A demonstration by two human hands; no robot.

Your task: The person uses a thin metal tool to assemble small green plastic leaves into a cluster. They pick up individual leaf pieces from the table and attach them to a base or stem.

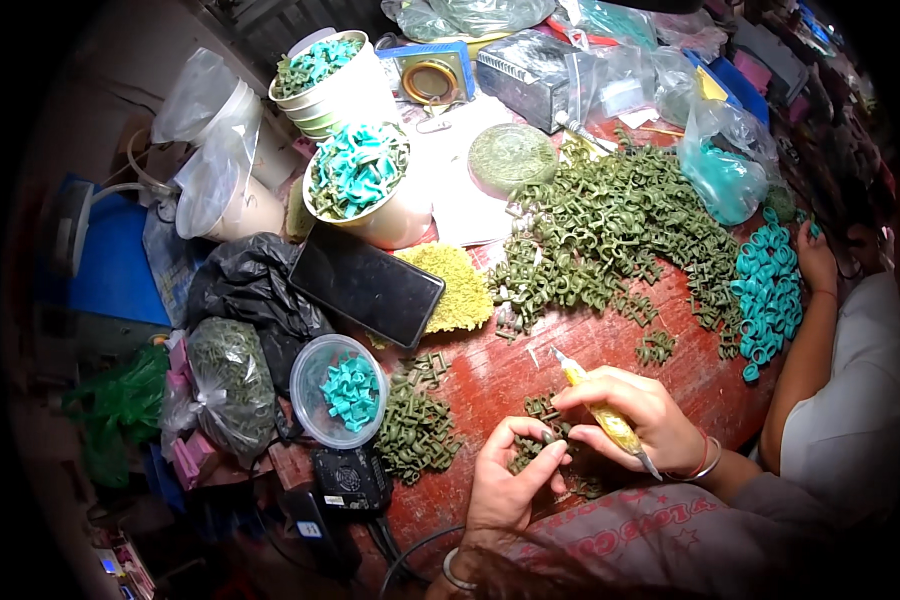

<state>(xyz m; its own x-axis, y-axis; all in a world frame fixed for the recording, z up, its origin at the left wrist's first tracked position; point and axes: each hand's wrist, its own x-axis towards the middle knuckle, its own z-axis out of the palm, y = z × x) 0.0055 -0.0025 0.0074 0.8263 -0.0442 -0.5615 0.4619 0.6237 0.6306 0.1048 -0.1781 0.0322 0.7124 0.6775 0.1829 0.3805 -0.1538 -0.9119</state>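
Observation:
My left hand (pixel 515 475) pinches a small dark green ring-like piece (pixel 550 437) between thumb and fingertips, close above the table's near edge. Beside it, my right hand (pixel 645 415) grips a carving tool (pixel 610 420) with a yellow handle and a pointed metal tip at each end. One tip points up and away over the red table (pixel 510 375), apart from the piece. More green pieces lie under and around my hands, partly hidden by them. A small heap of green pieces (pixel 415 430) sits to the left of my left hand.
A large green heap (pixel 620 220) spreads beyond my hands. Teal rings (pixel 767 290) lie at right beside another person's hand (pixel 818 258). At left are a clear tub (pixel 300 385), a phone (pixel 370 285) on a yellow sponge (pixel 458 290), and filled white cups (pixel 395 215).

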